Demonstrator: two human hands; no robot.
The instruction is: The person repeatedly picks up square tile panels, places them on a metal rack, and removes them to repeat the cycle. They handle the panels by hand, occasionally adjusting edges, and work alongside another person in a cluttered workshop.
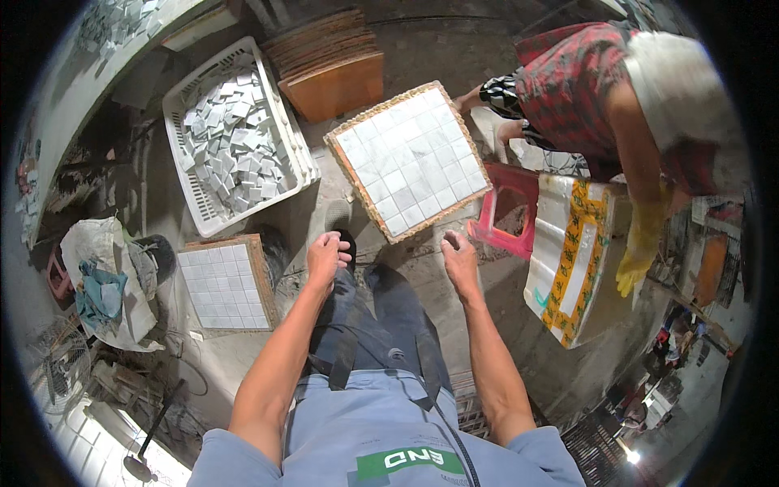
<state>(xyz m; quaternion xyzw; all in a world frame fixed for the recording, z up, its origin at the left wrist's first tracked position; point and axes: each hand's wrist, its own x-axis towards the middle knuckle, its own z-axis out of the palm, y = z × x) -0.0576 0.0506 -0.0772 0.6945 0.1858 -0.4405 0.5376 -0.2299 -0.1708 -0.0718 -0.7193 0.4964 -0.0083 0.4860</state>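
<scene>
Two bare hands hover empty — left hand loosely open above the knee, right hand curled, gripping nothing, just below the tilted tile board. Risk: board sits unsupported near the red stool — a nudge could tip it, scattering tiles.

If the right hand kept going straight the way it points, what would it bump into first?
Probably the tile board. The right hand points up toward its near edge, with only bare floor between, though depth is hard to judge.

A dusty concrete floor holds a white crate, a pink stool and stacked boards.
</scene>
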